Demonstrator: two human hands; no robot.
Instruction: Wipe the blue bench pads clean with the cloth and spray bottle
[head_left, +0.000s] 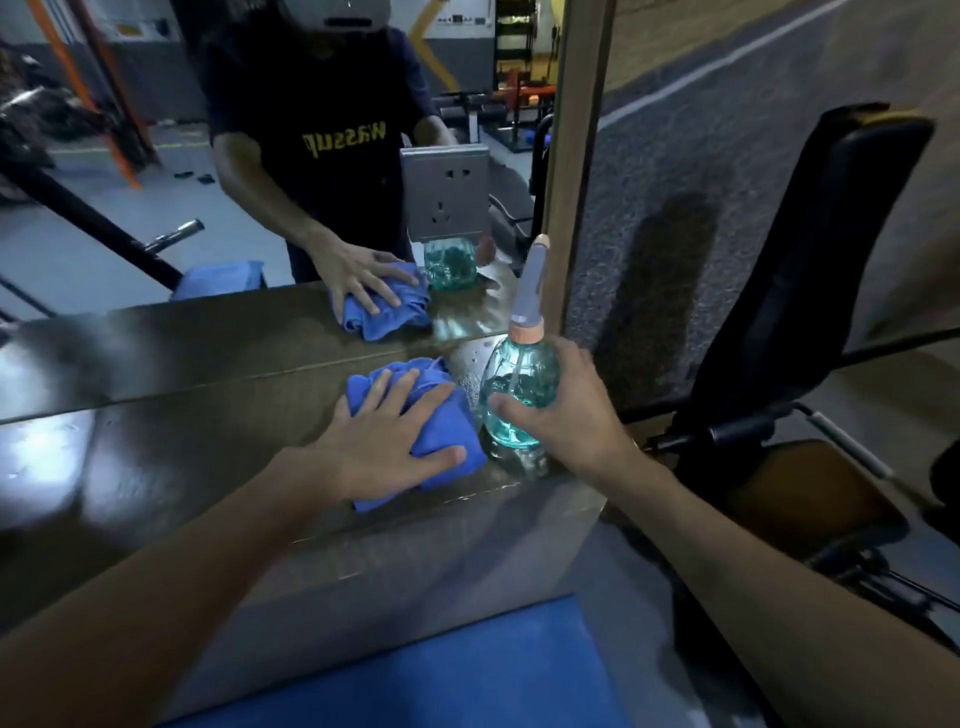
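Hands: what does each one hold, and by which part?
The right hand grips the spray bottle by its round body. The left hand presses flat on the blue cloth, not gripping it.

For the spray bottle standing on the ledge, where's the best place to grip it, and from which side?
Grip the spray bottle round its bulbous lower body, from the right side, as the right hand does. It stands upright, the tall nozzle is slim, and the cloth crowds its left.
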